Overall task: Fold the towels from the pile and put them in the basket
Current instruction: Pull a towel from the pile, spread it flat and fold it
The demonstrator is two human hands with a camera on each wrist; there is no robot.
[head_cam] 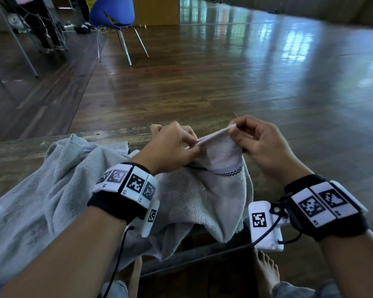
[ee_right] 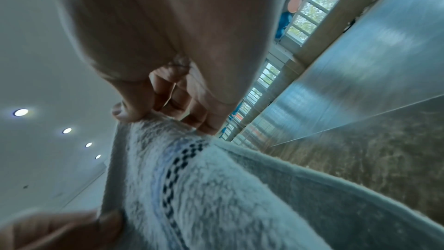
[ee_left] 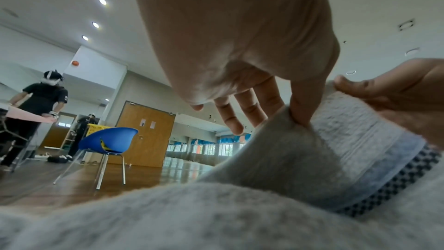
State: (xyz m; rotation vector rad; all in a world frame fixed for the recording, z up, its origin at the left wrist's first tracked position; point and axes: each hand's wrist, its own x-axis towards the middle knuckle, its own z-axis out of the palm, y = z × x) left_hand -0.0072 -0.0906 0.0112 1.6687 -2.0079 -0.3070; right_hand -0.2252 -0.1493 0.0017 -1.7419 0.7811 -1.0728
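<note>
pile: we note a heap of pale grey towels point(head_cam: 41, 190) lying crumpled on the left part of the worn wooden table point(head_cam: 310, 160), spilling over its near edge.
left hand: our left hand point(head_cam: 170, 147) pinches the top hem of one towel between thumb and forefinger; in the left wrist view the other fingers point(ee_left: 250, 109) stand spread and loosely bent above the cloth.
towel: the held towel point(head_cam: 202, 196) is pale grey with a light blue stripe and a dark checked band point(head_cam: 233, 172) near the hem. we hold it raised just above the table at centre, its hem stretched taut between both hands and the rest draped down toward us, touching the pile on its left.
right hand: our right hand point(head_cam: 261, 145) pinches the other end of the same hem, thumb pressed against curled fingers.
surroundings: a blue chair point(head_cam: 112, 14) stands well apart on the glossy wooden floor point(head_cam: 224, 72) beyond.
basket: we cannot locate it in any view.
</note>
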